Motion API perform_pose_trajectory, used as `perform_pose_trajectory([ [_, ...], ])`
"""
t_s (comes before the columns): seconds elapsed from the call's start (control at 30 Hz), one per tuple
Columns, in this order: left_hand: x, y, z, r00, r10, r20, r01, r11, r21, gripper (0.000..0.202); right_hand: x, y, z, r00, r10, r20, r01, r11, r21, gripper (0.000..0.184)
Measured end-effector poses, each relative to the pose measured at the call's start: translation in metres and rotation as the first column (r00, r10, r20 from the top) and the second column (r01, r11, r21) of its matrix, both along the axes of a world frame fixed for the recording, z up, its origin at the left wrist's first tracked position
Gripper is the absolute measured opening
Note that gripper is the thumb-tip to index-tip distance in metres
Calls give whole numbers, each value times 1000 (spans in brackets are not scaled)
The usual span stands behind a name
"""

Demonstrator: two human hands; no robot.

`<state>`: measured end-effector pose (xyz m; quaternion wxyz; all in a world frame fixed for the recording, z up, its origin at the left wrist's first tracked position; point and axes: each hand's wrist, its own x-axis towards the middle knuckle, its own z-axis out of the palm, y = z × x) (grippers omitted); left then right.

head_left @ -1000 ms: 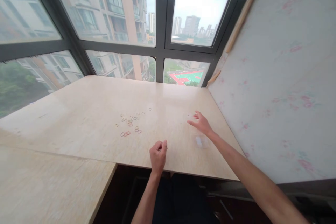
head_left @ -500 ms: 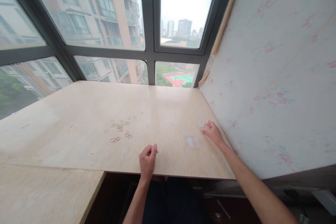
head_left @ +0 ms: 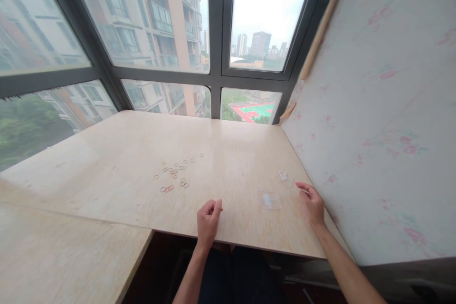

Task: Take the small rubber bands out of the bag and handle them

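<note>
My left hand (head_left: 208, 221) is closed above the front edge of the table, thumb pressed on the curled fingers; whatever is in it is hidden. My right hand (head_left: 313, 204) is near the wall side, fingers stretched out and slightly bent, with nothing plainly held. Left of it lies a clear, flat plastic box (head_left: 269, 199) with a whitish patch inside. Small white pieces (head_left: 283, 176) rest beyond the box, apart from my fingers. Several thin rings (head_left: 173, 172), some reddish and some gold-coloured, are scattered left of centre, away from both hands.
The pale, marble-patterned table (head_left: 117, 152) meets a dark-framed window (head_left: 215, 57) at the back. A flower-patterned wall (head_left: 374, 104) bounds the right side. A second tabletop section (head_left: 71, 251) extends at the lower left.
My right hand has drawn back from the small white pieces, which now lie uncovered on the table. My left hand stays closed. The whole view has shifted slightly.
</note>
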<state>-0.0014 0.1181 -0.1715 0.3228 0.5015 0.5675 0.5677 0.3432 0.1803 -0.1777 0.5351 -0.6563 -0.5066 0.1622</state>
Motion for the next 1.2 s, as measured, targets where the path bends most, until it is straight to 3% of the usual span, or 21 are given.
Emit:
perform_pose_trajectory([
  [0.1,-4,-1,-2,999,-39,6,39,999,-8,43,-9,-33,-6,999,-6,-47,3,998,-55,31],
  [0.3,-15,-2,-1,996,-73,55,75,997,-21,42,-32,-72,-15,947,304,106,-277,937,-213,33],
  [0.4,-27,-1,1,998,16,64,-14,999,-32,42,-44,-69,-14,868,441,229,-406,895,-185,32],
  [0.53,-61,3,2,978,202,-55,-202,979,-9,41,-61,-57,-12,788,522,326,-501,852,-155,36],
  [0.67,-110,8,1,869,402,-290,-409,912,38,33,-76,-49,-11,733,554,394,-559,821,-114,37],
  [0.8,-150,15,0,729,462,-505,-501,863,67,7,-82,-48,-10,746,542,388,-557,826,-83,33],
  [0.9,-167,22,-2,701,402,-588,-501,865,-6,24,-80,-52,-8,800,502,328,-498,861,-105,33],
  [1.0,-176,28,-3,694,339,-635,-489,870,-70,34,-78,-56,-6,850,451,271,-427,892,-147,36],
  [1.2,-175,29,-5,629,294,-719,-491,868,-75,25,-79,-57,-5,893,374,250,-338,925,-175,38],
])
